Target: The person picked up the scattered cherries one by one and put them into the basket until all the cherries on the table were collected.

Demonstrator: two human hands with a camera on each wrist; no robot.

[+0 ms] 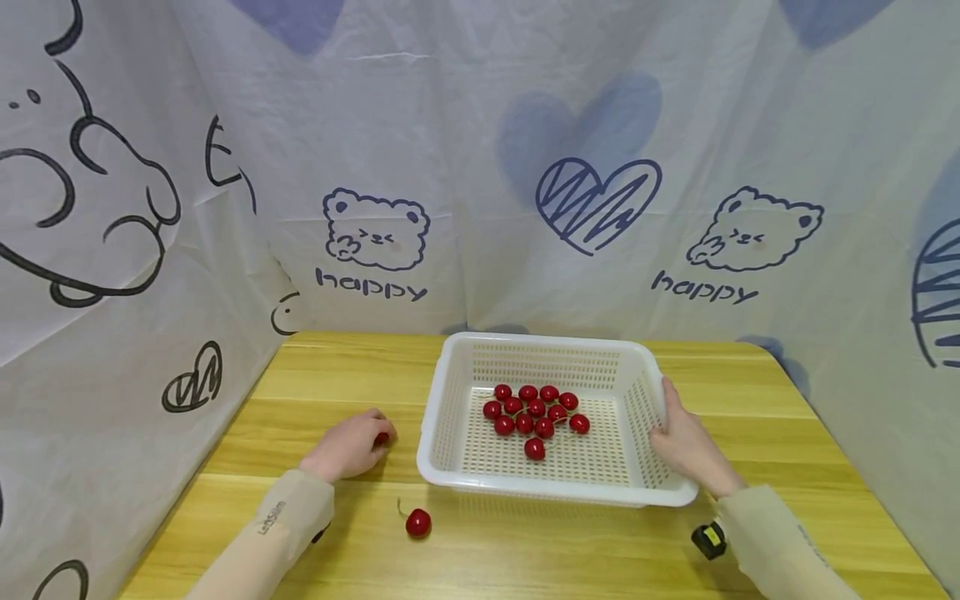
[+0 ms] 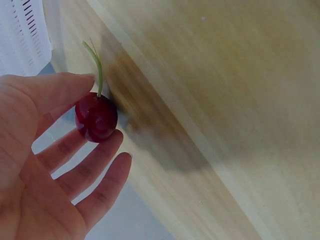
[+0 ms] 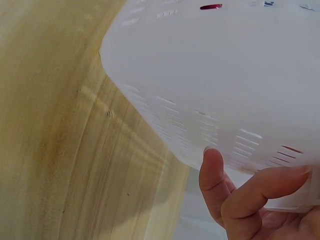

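Note:
My left hand (image 1: 354, 446) is low over the table, left of the basket. Its thumb and fingers pinch a dark red cherry (image 2: 96, 118), whose green stem points upward in the left wrist view. The right hand (image 1: 686, 442) holds the right side of a white slotted plastic basket (image 1: 555, 492). In the right wrist view, bent fingers (image 3: 214, 172) lie against the basket's outer wall. Several red cherries (image 1: 524, 424) are grouped on the basket floor, a few with stems. One more cherry (image 1: 417, 523) with a stem lies on the table before the basket's front left corner.
The wooden table (image 1: 360, 367) carries everything. White printed cloth (image 1: 480, 283) hangs along its back and sides. A small black object (image 1: 708, 540) with a yellow patch shows beside the right sleeve.

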